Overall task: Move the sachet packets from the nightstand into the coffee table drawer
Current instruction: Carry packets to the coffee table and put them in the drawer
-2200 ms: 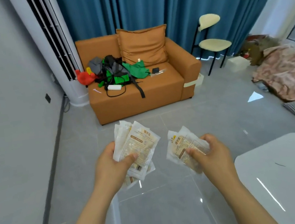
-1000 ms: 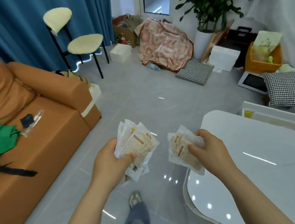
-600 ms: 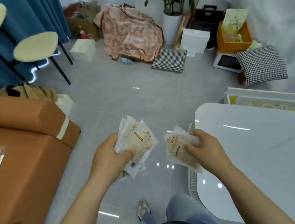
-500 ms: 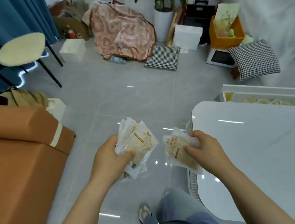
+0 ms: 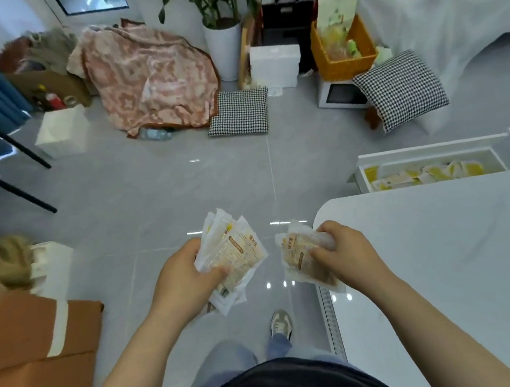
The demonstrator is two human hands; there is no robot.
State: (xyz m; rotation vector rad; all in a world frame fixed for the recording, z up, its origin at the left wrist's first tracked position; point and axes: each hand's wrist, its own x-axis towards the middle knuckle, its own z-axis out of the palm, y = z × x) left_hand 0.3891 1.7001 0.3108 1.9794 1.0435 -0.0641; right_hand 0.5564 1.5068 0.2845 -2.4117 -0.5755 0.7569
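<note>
My left hand (image 5: 181, 274) grips a fanned stack of clear sachet packets (image 5: 237, 247) with orange print, thumb pressed across the front. My right hand (image 5: 346, 253) holds a smaller bunch of sachet packets (image 5: 298, 252), fingers curled round its right edge. Both bunches hang over the grey floor beside the rounded corner of the white coffee table (image 5: 449, 266). Beyond the table's far edge its white drawer (image 5: 428, 152) stands pulled open, with several yellow and white packets (image 5: 421, 174) lying inside. The nightstand is out of view.
An orange sofa arm (image 5: 25, 350) is at the lower left and a chair with black legs (image 5: 20, 177) at the left. A pink blanket (image 5: 149, 74), two checked cushions (image 5: 239, 113), a potted plant (image 5: 224, 46), boxes and an orange basket (image 5: 343, 50) line the far floor.
The view has swung right from the sofa to the coffee table, and the open drawer has come into sight. Both hands keep the same hold on their packets.
</note>
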